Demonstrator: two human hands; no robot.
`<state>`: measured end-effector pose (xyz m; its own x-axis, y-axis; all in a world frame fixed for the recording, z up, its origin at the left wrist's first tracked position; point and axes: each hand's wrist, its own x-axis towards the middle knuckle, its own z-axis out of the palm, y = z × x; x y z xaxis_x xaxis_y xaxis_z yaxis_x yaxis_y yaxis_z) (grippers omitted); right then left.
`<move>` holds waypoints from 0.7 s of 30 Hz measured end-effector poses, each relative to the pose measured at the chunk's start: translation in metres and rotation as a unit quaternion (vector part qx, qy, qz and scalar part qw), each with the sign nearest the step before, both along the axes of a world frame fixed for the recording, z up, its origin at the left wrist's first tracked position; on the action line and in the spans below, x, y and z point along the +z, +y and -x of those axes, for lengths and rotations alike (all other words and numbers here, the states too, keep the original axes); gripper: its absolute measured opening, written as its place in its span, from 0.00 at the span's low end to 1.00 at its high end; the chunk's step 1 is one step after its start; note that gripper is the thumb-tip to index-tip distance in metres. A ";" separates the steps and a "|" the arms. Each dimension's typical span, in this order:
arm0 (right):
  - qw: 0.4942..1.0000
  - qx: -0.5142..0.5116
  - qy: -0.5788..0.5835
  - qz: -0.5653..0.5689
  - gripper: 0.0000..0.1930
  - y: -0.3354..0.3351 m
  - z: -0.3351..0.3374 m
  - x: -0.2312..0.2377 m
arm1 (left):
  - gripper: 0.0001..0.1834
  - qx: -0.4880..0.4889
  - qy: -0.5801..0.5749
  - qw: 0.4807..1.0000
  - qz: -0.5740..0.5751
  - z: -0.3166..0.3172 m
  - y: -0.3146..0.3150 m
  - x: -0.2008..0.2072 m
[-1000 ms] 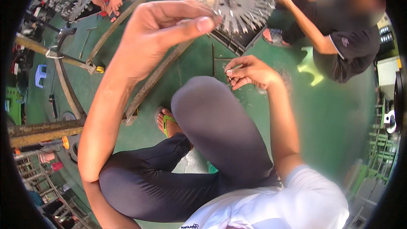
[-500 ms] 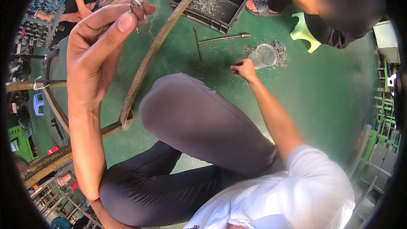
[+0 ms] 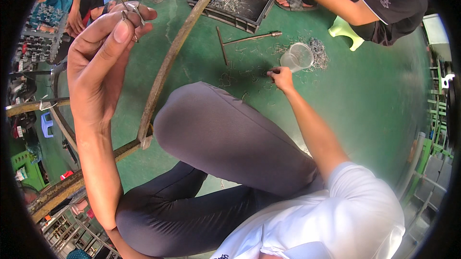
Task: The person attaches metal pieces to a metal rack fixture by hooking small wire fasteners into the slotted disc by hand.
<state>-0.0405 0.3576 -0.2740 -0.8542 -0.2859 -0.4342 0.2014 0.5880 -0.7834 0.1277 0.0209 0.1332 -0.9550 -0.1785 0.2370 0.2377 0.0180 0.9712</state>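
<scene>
Raised at the left, my left hand [image 3: 96,62] has its thumb and fingers pinched on a thin metal wire [image 3: 126,5]; a short bent piece shows at the fingertips, and I cannot tell whether it is separate. Low over the green floor, my right hand [image 3: 283,79] has its fingers closed beside a clear plastic cup [image 3: 291,61] lying on its side. What those fingers hold, if anything, is too small to make out. Against the cup's mouth lies a pile of small metal wire pieces [image 3: 319,53], with more loose ones scattered around.
A T-handled wrench [image 3: 222,47] lies on the floor. Behind it stands a black crate [image 3: 247,24] holding wire pieces [image 3: 228,0]. A curved rusty bar [image 3: 175,57] crosses between my hands. Opposite, another person [image 3: 398,4] sits near a light green stool [image 3: 346,33].
My left hand has shifted slightly left and the wire in it leans more to the left. My right hand has moved a little right, toward the cup. The person opposite has leaned back.
</scene>
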 end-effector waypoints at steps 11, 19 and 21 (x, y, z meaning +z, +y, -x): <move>0.954 0.069 -0.101 0.274 0.15 -0.076 -0.014 0.163 | 0.11 0.003 -0.005 0.999 0.044 0.002 0.011 0.005; 0.850 0.163 0.081 0.494 0.08 -0.138 -0.069 0.365 | 0.10 0.012 -0.011 1.000 0.013 0.004 0.017 0.003; 0.846 0.151 0.117 0.497 0.08 -0.149 -0.071 0.360 | 0.09 0.003 -0.008 1.000 0.008 0.005 0.018 0.001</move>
